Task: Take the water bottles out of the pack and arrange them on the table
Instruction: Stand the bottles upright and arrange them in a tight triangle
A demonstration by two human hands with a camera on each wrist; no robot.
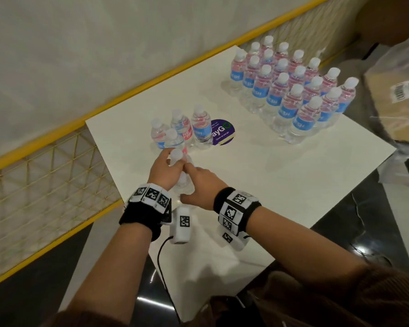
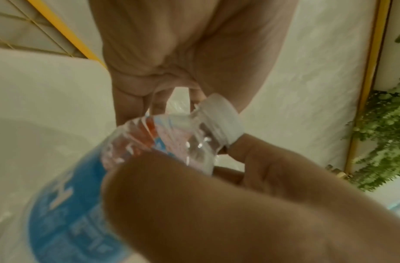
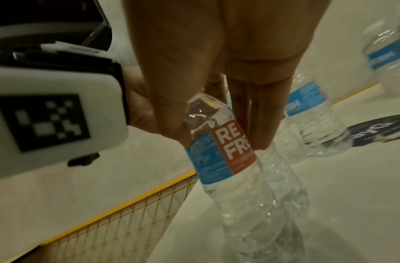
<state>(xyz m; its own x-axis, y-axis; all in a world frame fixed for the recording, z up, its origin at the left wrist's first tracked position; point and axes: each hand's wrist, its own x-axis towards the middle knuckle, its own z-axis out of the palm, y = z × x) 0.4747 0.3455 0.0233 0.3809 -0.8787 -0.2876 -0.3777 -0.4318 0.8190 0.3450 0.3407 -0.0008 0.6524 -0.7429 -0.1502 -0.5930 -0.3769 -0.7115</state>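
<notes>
Grip: both hands hold one water bottle (image 1: 178,159) between them. The left hand (image 1: 162,169) has fingers curled round its neck and shoulder, just under the white cap (image 2: 221,117). The right hand (image 1: 202,187) pinches the body at the label, thumb on one side and fingers on the other.
Hand pose: both forearms reach forward from the near edge and the hands meet at the near-left part of the table. The bottle tilts, cap toward the far side. Whether its base touches the table cannot be told.
Table: white top (image 1: 257,175), with a bare stretch to the right of the hands and between the two bottle groups.
Edges: a yellow rail (image 1: 137,87) with mesh below runs along the far-left side of the table, close beside the hands.
Large group: many bottles (image 1: 291,90) stand upright in rows at the far right corner, well apart from the hands.
Small group: four bottles (image 1: 182,128) stand upright just beyond the held one, near the left edge.
Sticker: a round purple one (image 1: 223,132) lies flat on the table, just right of the small group.
Right side: a cardboard box (image 1: 397,102) in clear plastic sits past the table's right edge.
</notes>
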